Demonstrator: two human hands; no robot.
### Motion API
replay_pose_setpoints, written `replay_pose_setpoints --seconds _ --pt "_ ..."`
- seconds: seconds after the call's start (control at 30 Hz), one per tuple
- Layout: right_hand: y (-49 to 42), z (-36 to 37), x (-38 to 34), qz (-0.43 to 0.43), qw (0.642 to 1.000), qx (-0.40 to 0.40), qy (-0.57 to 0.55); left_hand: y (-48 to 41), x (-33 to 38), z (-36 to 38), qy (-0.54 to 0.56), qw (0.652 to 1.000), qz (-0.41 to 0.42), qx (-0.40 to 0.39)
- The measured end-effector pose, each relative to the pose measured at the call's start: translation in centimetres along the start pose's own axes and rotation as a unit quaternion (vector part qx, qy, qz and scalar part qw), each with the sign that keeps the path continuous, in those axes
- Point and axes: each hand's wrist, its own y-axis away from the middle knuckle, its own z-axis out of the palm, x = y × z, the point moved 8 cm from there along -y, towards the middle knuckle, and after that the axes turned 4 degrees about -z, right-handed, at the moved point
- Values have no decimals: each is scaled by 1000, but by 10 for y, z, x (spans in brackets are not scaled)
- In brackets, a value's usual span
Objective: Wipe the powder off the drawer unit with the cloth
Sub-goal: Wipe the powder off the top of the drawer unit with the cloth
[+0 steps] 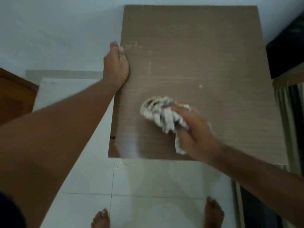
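The brown wood-grain top of the drawer unit [205, 51] fills the middle of the head view. My right hand [199, 137] is shut on a crumpled white and dark patterned cloth [161, 112], pressed on the near middle of the top and blurred. My left hand [116, 63] grips the unit's left edge, thumb on the top. Faint white powder smears [134, 46] lie near the left edge behind the thumb, a small white speck [200, 86] sits mid-top, and a pale haze [131, 145] covers the near left corner.
A white wall stands behind and to the left of the unit. White floor tiles [148, 181] lie in front, with powder crumbs [123, 164] under the front edge and my bare feet below. A wooden door [14, 97] is at left, a dark object [287, 51] at right.
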Motion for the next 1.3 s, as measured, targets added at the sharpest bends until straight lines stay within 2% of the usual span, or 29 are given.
replay_pose_setpoints --seconds 0.13,0.3,0.33,0.4,0.43,0.5,0.57,0.87,1.03,1.3 --pt "-96 -44 54 127 983 122 44 -1 -2 -5 33 999 -1 28" --pt "-210 -86 131 198 947 225 120 -8 -6 1 45 998 4 32" --pt "-228 -87 147 216 944 215 129 -9 -8 2 47 998 3 32" --pt "-253 -74 177 269 936 136 183 -11 -10 3 52 998 4 31" --pt "-259 -65 186 295 923 94 229 -12 -10 4 56 998 6 29" --pt "-267 -49 190 309 897 65 309 -14 -10 5 63 998 7 21" --pt "-274 -35 184 294 895 67 330 -14 -10 6 63 998 1 10" --pt "-300 11 158 192 935 -1 299 -12 -9 3 83 996 -3 21" --pt "-314 39 135 106 953 -73 273 -13 -5 0 77 996 16 35" --pt "-266 47 113 32 955 -141 258 -13 -7 -1 45 998 12 48"
